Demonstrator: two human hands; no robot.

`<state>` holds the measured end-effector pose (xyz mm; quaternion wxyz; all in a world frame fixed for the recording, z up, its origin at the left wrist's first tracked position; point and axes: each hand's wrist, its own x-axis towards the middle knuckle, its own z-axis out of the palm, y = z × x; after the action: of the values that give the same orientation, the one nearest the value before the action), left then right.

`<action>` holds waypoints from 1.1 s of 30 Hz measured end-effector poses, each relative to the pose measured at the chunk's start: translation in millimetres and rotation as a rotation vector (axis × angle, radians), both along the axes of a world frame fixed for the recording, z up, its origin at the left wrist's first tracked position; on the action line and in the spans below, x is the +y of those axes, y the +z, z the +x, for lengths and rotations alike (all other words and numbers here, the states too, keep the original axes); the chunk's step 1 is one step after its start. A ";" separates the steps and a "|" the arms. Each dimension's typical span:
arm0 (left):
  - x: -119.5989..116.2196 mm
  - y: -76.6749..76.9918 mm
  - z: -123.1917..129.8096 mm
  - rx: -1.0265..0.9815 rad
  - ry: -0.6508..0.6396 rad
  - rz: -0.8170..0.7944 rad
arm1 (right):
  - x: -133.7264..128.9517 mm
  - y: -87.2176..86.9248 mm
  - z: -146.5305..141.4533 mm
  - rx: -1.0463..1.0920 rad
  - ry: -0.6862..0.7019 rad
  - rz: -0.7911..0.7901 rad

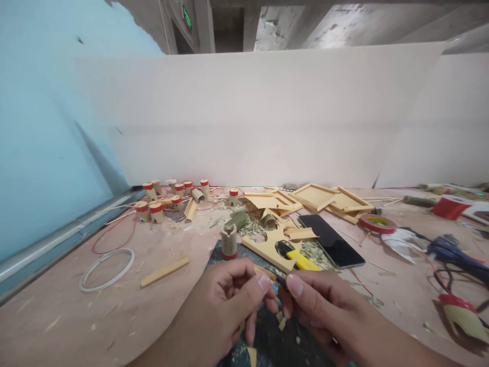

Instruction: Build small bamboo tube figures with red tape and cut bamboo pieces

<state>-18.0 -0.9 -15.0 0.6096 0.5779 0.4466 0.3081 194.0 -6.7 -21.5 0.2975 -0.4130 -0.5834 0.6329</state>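
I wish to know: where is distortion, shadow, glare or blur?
Head view: the red-banded bamboo piece at lower right looks stretched, with shadow on its left; head view: bright patches on the ceiling; head view: left hand and right hand fairly sharp.

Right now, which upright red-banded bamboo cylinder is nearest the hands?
The notched cylinder just beyond the left hand: its red band is at the bottom, the others' on top.
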 end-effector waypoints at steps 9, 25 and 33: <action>-0.3 -1.8 0.1 -0.030 -0.021 -0.019 | -2.0 -1.9 1.8 -0.017 -0.002 0.010; -3.2 -1.3 0.1 -0.059 -0.019 -0.035 | -4.6 -2.1 2.4 -0.027 -0.013 -0.002; -2.3 2.6 6.1 -0.109 -0.013 -0.036 | 0.8 -5.9 1.1 0.005 -0.001 0.072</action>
<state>-11.9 -3.2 -12.4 0.6455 0.5521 0.4143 0.3269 195.1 -5.9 -27.5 0.3139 -0.4007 -0.6049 0.6124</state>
